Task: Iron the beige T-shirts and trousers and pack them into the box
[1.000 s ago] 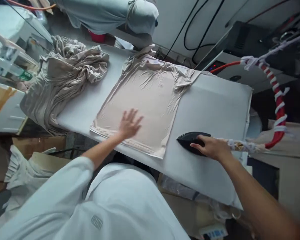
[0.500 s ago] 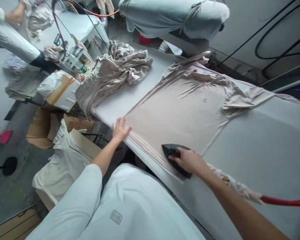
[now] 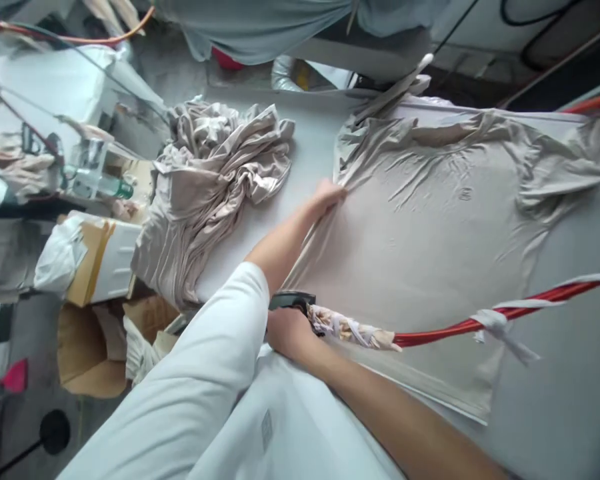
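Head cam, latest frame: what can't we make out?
Head view, the only one:
The iron: sole and most of its body hidden by the right hand and left sleeve.
The small mark on the beige shirt: too small to read.
The print on the person's white top: blurred, unreadable.
The grey-blue cloth bundle: cut off by the top edge.

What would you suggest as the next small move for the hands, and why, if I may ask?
I'd probably glide the black iron, held in the right hand, up the beige knit shirt, since ripples show across its upper part, while the left hand steadies its edge.
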Demonstrator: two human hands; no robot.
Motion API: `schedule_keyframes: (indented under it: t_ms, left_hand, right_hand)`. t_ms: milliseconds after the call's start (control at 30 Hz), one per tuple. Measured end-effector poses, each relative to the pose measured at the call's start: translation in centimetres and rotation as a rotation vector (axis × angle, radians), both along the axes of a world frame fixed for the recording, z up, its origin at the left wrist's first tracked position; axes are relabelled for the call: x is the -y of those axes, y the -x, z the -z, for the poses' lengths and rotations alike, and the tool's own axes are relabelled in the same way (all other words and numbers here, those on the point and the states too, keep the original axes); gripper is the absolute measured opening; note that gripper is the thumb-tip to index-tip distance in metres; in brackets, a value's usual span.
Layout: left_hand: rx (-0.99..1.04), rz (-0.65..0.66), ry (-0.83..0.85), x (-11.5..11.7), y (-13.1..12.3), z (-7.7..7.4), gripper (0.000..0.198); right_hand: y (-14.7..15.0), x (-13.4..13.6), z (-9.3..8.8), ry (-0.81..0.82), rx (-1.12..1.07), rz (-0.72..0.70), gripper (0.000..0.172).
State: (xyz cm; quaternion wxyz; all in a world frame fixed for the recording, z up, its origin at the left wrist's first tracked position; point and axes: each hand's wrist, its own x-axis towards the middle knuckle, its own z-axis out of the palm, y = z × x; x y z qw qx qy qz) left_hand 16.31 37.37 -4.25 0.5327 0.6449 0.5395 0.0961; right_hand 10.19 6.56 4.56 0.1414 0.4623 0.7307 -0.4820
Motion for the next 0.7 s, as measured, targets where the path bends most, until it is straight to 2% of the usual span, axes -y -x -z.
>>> schedule_keyframes:
  t_ms: [33,100,167,200,267,333,367,400,433,467,500,533,633,667,700]
  left_hand:
    - [-0.122,0.071,-0.131,-2.1,-1.0,0.0,0.041]
    - [-0.327,0.186,-0.355,-5.8,-1.4,0.2,0.04]
    - [-0.412,0.229,-0.496,-8.8,-0.2,0.9,0.037]
    - [-0.418,0.205,-0.531,-10.0,0.5,1.5,0.035]
    - [-0.398,0.09,-0.563,-11.6,1.6,2.8,0.031]
    - [-0.377,-0.054,-0.56,-12.3,2.0,3.7,0.032]
    - [-0.369,-0.117,-0.551,-12.4,2.0,4.0,0.033]
    - [-0.361,-0.173,-0.54,-12.6,2.0,4.1,0.035]
    - [-0.351,-0.215,-0.528,-12.7,1.9,4.1,0.038]
    - [-0.339,-0.239,-0.514,-12.9,1.8,4.0,0.04]
    - [-0.322,-0.242,-0.502,-13.1,1.8,3.8,0.042]
    - [-0.303,-0.232,-0.494,-13.5,1.9,3.5,0.042]
    - [-0.252,-0.146,-0.472,-14.7,2.5,2.6,0.045]
    - [-0.254,-0.107,-0.463,-14.6,2.8,2.2,0.045]
    - [-0.273,-0.063,-0.452,-13.9,3.3,1.7,0.045]
  right_hand:
    - [-0.5,-0.4,0.1,0.015,0.032,0.041,0.032]
    - [-2.8,-2.3,0.3,0.02,0.142,0.153,0.034]
    - [-6.5,-6.7,0.4,0.003,0.291,0.312,0.04]
    - [-8.8,-10.0,0.6,-0.018,0.355,0.409,0.045]
    - [-13.4,-18.4,1.1,-0.111,0.416,0.612,0.055]
    - [-17.1,-27.0,2.1,-0.261,0.37,0.749,0.058]
    - [-18.3,-30.5,2.5,-0.316,0.337,0.766,0.057]
    - [-18.9,-32.8,2.6,-0.337,0.301,0.75,0.054]
    - [-18.9,-33.7,2.5,-0.322,0.272,0.701,0.051]
    - [-18.3,-33.1,2.1,-0.282,0.245,0.618,0.047]
    - [-17.3,-31.0,1.6,-0.226,0.23,0.509,0.044]
    - [-16.0,-27.7,0.9,-0.168,0.221,0.386,0.04]
    - [-12.6,-14.3,-0.2,-0.061,0.201,0.084,0.036]
    - [-12.4,-10.2,-0.2,-0.045,0.2,0.052,0.037]
    - [-13.1,-6.8,0.1,-0.035,0.221,0.078,0.04]
